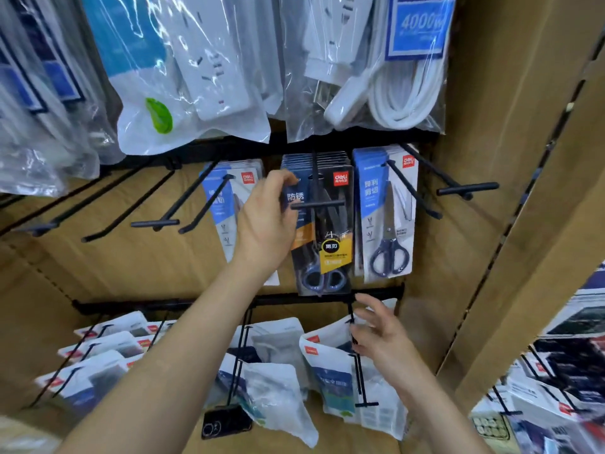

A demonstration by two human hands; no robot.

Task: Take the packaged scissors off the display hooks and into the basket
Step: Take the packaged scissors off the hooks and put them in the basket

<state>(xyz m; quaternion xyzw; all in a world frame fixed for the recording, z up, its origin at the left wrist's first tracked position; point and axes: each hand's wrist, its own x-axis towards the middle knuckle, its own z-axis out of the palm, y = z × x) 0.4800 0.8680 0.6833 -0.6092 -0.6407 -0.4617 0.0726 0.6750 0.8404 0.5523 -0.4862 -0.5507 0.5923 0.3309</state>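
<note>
On hook (pixel 317 204), left hand (pixel 265 221) seemingly gripping scissors (pixel 327 257)

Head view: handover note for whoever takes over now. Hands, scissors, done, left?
Left hand: pinches the upper left edge of the front dark pack, which hangs on the middle hook.
Right hand: open below that pack, holding nothing.
More dark packs are stacked behind; right blue pack and left blue pack hang on side hooks.
Basket: not in view.
Done: cannot tell.
Left: slide packs off, into basket.
</note>
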